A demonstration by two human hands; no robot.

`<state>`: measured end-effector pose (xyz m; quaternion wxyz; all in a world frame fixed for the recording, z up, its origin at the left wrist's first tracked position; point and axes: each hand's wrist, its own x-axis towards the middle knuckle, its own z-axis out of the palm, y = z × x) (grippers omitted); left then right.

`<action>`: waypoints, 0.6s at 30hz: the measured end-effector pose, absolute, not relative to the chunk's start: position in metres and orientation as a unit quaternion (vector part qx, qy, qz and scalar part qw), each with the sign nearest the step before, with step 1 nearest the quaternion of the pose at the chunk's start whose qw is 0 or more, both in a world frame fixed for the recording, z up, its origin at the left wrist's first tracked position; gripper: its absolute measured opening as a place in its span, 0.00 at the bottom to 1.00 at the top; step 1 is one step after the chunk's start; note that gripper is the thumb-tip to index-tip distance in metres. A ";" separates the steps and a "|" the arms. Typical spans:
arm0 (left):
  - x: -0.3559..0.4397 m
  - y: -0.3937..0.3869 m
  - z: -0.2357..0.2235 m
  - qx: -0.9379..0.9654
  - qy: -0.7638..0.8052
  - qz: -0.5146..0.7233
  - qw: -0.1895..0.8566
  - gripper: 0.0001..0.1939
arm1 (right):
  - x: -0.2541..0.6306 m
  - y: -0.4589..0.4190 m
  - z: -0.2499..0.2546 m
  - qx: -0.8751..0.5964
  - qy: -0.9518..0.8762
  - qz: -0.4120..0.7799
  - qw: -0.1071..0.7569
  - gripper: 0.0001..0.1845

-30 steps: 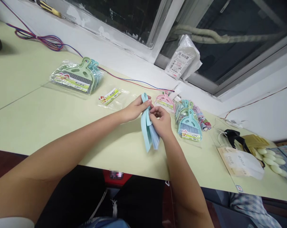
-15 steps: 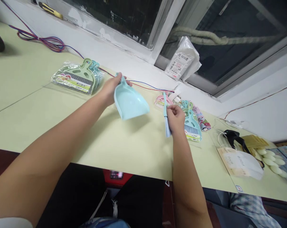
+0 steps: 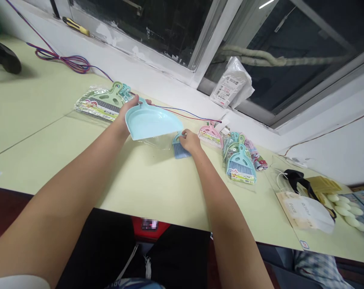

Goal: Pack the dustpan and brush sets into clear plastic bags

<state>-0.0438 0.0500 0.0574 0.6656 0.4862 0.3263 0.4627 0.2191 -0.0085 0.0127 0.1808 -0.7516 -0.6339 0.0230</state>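
A light blue dustpan [image 3: 152, 122] is gripped near its handle by my left hand [image 3: 130, 110], its open scoop tilted toward me above the table. Beside the pan's right corner, my right hand [image 3: 190, 140] pinches a small blue brush [image 3: 179, 150] with its bristles pointing down. Part of the brush is behind my fingers. Under the dustpan a clear plastic bag [image 3: 160, 141] lies on the table. Behind my left hand rests a bagged green dustpan set [image 3: 105, 100]. To the right lie a pink set [image 3: 210, 134] and a stack with a blue set [image 3: 241, 164] in front.
The pale yellow table [image 3: 158, 192] runs below a window. Coiled wire [image 3: 73, 63] and a screwdriver [image 3: 76, 27] are at the back left. A white packet [image 3: 230, 86] leans on the sill. At the right are a paper bag [image 3: 304, 210] and a black strap [image 3: 299, 178].
My right hand has brought the brush left, close to the dustpan, and turned it broadside. The dustpan has shifted left and rotated. The view has moved slightly.
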 end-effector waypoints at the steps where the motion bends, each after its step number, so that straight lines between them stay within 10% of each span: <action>1: -0.042 0.049 0.056 0.466 0.303 0.466 0.688 0.23 | 0.221 -0.010 0.013 -0.743 -0.644 0.018 0.182 0.14; 12: -0.015 0.000 0.035 0.517 0.342 0.351 0.702 0.20 | 0.265 -0.101 0.010 -0.691 -0.576 0.093 0.426 0.17; 18: -0.028 0.014 0.027 0.624 0.423 0.415 0.510 0.20 | 0.263 -0.103 0.002 -0.694 -0.564 0.115 0.433 0.16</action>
